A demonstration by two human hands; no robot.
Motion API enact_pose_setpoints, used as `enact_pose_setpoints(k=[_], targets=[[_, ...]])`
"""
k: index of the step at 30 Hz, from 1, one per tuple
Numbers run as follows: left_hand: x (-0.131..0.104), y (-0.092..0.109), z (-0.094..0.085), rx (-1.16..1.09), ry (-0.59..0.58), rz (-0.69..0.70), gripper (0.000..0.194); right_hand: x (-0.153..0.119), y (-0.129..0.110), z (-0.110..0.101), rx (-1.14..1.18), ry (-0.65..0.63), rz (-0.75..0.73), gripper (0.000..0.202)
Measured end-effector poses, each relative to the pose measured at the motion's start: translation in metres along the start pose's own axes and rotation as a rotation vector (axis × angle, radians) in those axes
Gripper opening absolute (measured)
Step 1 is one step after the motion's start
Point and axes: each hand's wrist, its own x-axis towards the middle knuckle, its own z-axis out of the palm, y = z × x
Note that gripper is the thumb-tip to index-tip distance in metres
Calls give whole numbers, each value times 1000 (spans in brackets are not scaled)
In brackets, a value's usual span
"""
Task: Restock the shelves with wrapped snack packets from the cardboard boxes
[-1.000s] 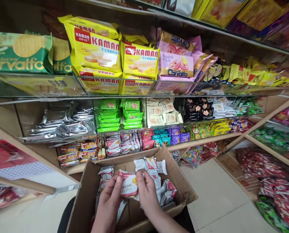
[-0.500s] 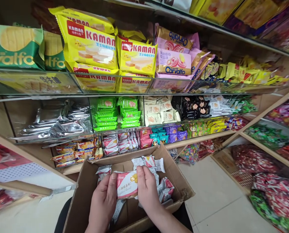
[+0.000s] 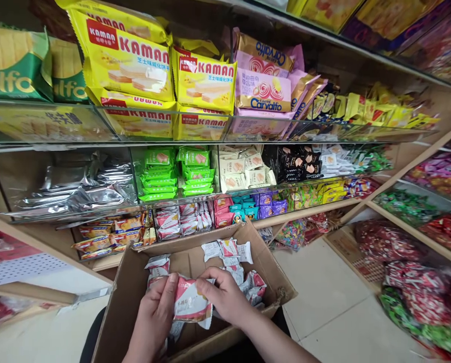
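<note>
Between my hands is a small pink and white biscuit packet point(image 3: 190, 301). My left hand point(image 3: 153, 308) grips its left end, thumb on top. At the upper right edge, my right hand point(image 3: 226, 296) pinches the wrapper with thumb and fingers. The packet is held over an open cardboard box point(image 3: 116, 302), its printed face turned up. Inside the box, similar white and pink packets point(image 3: 229, 251) lie along the far side. More wrapped packets point(image 3: 254, 286) sit at the right, and some on the left are partly hidden by my left hand.
Glass-fronted shelves stand ahead, with yellow wafer packs point(image 3: 134, 63), green packets point(image 3: 158, 171) and silver packets point(image 3: 74, 181). Similar pink and white packets point(image 3: 168, 222) fill a low compartment just beyond the box. Bagged sweets point(image 3: 414, 282) lie on the tiled floor point(image 3: 324, 292) at right.
My right hand has shifted from the packet's right end to its upper edge, fingers now bent in a pinch. The packet's lower right corner shows now. The view has shifted slightly.
</note>
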Motion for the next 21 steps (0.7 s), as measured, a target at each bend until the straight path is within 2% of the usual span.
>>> enact_pose_setpoints(k=[3,5,8,11,14,17,21], targets=[[1,1,-6,-46,-64,-75,40,4,2,-8,25,-125,35,25],[1,2,-18,28,-31,-81,37,14,2,-19,18,-168,50,31],[1,-3,-42,235,54,-45,41,43,1,-38,-167,11,15,30],[-1,-23,-61,373,6,-48,42,82,-1,-49,-640,206,-102,19],[-6,-44,-68,366,-81,-46,39,121,-2,-46,-1065,260,-141,18],[-10,-51,-66,316,-135,-54,35,150,-1,-33,-1185,278,-98,21],[-13,-45,-63,308,-220,-73,34,173,3,-15,-1316,328,-52,24]])
